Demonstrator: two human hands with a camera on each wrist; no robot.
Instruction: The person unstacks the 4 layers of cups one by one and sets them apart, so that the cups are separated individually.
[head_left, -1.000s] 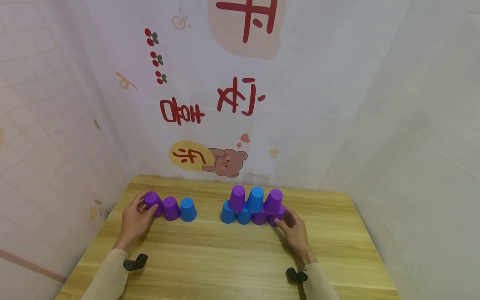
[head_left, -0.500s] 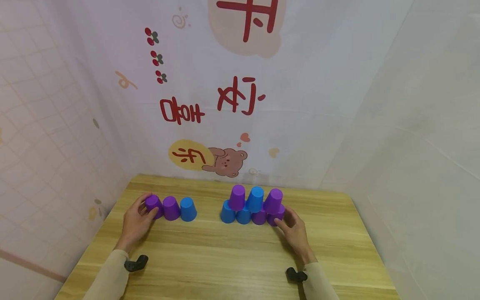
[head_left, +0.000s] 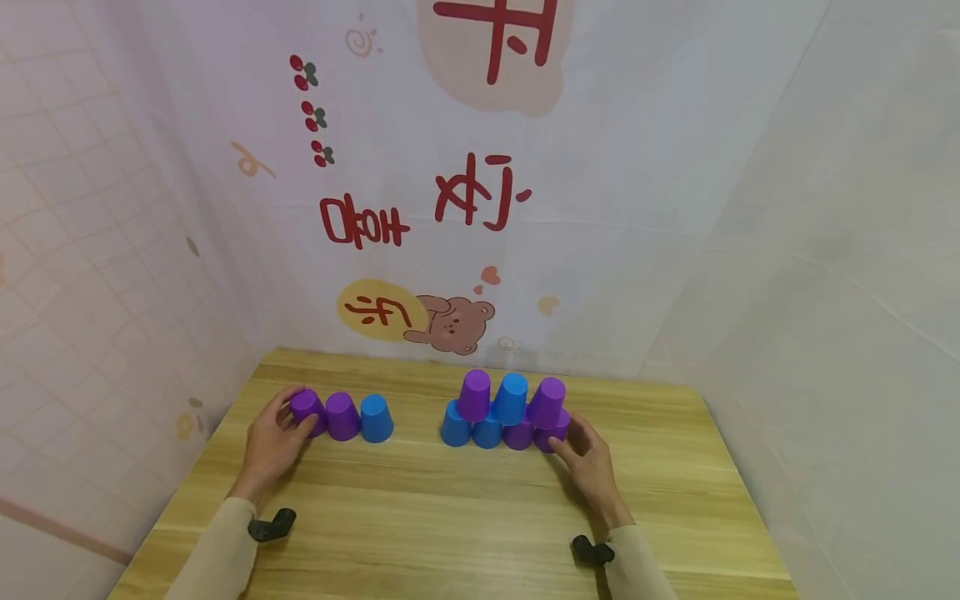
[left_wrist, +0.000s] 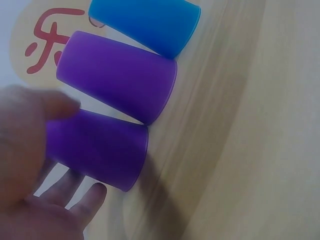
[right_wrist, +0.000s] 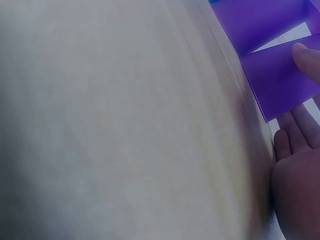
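two purple cups (head_left: 343, 417) + blue cup (head_left: 377, 419) | inverted row, left || purple-and-blue cup stack (head_left: 511, 402) | three atop four, right

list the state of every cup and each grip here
Far-left purple cup, upside down, held
Left row's middle purple cup, upside down, untouched
Left row's blue cup, upside down, untouched
Lower four cups, upside down, side by side
Top three cups, upside down, stacked on those
Left grip, holding the far-left purple cup
Right grip, holding the lower right-end purple cup
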